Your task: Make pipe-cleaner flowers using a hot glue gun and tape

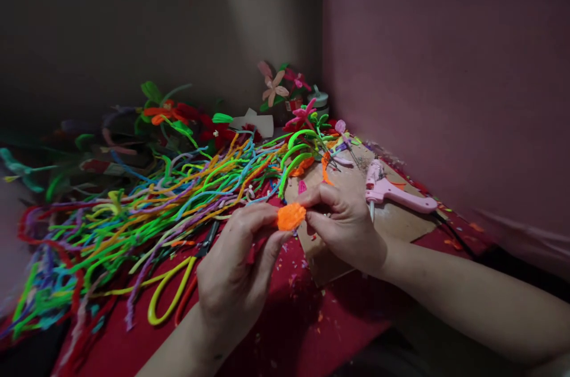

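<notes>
Between my two hands is a small orange fuzzy petal [291,217], shaped from pipe cleaner. My left hand [243,261] pinches its left end between thumb and fingers. At its right end, my right hand [342,224] grips it with thumb and index finger. Just beyond my hands lies a cardboard sheet [325,267] on the dark red cloth [285,329]. A pink glue gun [398,194] rests on that cardboard, right of my right hand. Scissors with yellow handles [171,294] lie left of my left hand, partly under pipe cleaners.
A big heap of coloured pipe cleaners [178,199] spreads across the left. Finished fuzzy flowers [274,89] stand at the back near a lidded jar [318,101]. A black cord [454,231] runs from the glue gun. Walls close off the back and right.
</notes>
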Tool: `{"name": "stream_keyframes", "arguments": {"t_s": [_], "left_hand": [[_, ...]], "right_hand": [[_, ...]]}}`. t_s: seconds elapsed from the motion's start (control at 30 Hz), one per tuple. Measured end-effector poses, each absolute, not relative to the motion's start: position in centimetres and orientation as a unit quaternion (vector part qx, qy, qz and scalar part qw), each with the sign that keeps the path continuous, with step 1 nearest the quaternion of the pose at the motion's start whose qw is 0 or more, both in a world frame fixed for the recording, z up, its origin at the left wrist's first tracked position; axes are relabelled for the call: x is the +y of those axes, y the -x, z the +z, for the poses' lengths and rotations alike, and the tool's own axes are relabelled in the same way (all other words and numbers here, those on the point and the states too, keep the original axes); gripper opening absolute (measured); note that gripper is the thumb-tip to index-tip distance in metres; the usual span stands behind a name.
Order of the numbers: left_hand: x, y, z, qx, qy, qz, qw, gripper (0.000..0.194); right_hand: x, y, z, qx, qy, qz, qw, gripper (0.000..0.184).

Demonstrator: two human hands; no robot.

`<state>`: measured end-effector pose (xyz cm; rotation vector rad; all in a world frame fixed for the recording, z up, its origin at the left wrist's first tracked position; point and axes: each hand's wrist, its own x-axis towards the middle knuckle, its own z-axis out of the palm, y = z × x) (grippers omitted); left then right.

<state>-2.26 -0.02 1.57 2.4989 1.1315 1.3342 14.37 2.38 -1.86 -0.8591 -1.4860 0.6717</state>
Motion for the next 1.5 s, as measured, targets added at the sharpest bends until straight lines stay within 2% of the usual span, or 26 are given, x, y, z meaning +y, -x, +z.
{"name": "stream_keyframes", "arguments": {"t_s": [0.3, 0.6, 0.97, 1.23, 1.5], "left_hand": [[-1.2, 3.3, 1.2, 0.333, -0.848, 0.409, -0.047, 0.031], [-2.2, 4.1, 1.6, 0.324, -0.876, 0.342, -0.1, 0.031], [-3.2, 6.1, 0.8, 0.301, -0.901, 0.287, -0.125, 0.063], [-3.4, 5.9, 0.7, 0.308, -0.896, 0.302, -0.107, 0.064], [-3.2, 6.0, 1.0, 0.314, -0.891, 0.309, -0.111, 0.056]], "right_hand": [[1.9, -14.4, -1.9, -0.706, 0.328, 0.168, 0.605, 0.018], [1.4, -14.7, -1.4, -0.737, 0.28, 0.115, 0.604, 0.016], [0.8, -15.1, -0.9, -0.763, 0.247, 0.106, 0.588, 0.016], [0.9, -15.2, -0.8, -0.773, 0.239, 0.11, 0.577, 0.015], [0.9, -15.2, -0.9, -0.779, 0.245, 0.109, 0.567, 0.016]]}}
